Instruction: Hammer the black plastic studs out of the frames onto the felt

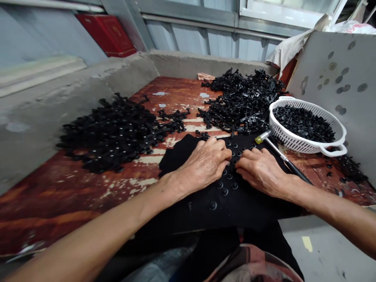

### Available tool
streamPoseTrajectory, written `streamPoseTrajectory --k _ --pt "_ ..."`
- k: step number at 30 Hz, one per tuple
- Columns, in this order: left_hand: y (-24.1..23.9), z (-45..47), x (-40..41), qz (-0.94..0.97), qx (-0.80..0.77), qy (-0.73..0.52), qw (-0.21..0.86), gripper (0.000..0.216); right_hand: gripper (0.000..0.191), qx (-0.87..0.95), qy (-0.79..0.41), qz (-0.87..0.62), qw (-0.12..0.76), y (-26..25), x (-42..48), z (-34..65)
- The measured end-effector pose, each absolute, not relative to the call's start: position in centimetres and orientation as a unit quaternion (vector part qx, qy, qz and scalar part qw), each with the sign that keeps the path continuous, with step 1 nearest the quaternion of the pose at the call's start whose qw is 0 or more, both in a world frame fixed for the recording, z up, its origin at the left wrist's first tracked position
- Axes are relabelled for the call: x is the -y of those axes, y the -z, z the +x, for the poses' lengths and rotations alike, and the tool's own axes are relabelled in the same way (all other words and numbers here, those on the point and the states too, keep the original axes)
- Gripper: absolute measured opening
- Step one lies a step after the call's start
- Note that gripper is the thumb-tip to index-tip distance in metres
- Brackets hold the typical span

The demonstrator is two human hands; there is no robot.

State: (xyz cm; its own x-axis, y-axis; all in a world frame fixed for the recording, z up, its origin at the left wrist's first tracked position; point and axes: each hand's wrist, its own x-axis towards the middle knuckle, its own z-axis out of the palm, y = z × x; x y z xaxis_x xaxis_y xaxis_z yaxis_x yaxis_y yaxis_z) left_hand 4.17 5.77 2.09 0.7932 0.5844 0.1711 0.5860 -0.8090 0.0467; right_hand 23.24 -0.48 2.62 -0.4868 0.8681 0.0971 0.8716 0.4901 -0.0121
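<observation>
White basket, right of frame, holds black discs. Studs mid-frame, round faces up, group running lower left to upper right. Left hand, right hand: fingers curled, can't tell grip.

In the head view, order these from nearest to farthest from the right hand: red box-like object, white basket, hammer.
From the right hand:
1. Hammer: just beyond it, slightly to the right.
2. White basket: farther out, to the right.
3. Red box-like object: far left, at the back.
</observation>
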Motion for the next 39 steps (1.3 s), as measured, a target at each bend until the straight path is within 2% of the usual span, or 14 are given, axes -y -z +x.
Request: streamPoseTrajectory --k 5,9,17,23,28,34,39 --pt "-2.6 4.0 -4.9 -0.948 0.295 0.12 -0.006 0.016 0.016 0.861 0.012 -0.507 0.032 -2.8 2.6 25.1" --pt "-3.0 4.2 -4.4 -0.964 0.253 0.085 -0.016 0.021 0.017 0.845 0.012 -0.533 0.035 -2.7 3.3 25.9" --pt "-3.2 5.7 -5.2 -0.956 0.286 0.031 -0.053 0.023 0.014 0.828 0.026 -0.558 0.044 -2.0 3.7 25.4" --pt "-3.1 6.4 -5.0 -0.94 0.34 -0.005 -0.008 0.019 0.017 0.823 0.039 -0.564 0.052 -2.3 1.8 23.7" --pt "-3.4 6.1 -3.7 -0.921 0.385 0.042 0.043 0.019 0.018 0.837 0.042 -0.544 0.045 -1.9 0.0 23.1" --pt "-4.1 5.3 -2.0 -0.946 0.317 0.009 -0.057 0.015 0.02 0.856 0.049 -0.513 0.04 -2.1 0.6 24.1" --pt "-3.5 5.5 -1.9 -0.951 0.303 0.023 -0.059 0.019 0.02 0.855 0.05 -0.515 0.046 -2.4 2.3 24.6"
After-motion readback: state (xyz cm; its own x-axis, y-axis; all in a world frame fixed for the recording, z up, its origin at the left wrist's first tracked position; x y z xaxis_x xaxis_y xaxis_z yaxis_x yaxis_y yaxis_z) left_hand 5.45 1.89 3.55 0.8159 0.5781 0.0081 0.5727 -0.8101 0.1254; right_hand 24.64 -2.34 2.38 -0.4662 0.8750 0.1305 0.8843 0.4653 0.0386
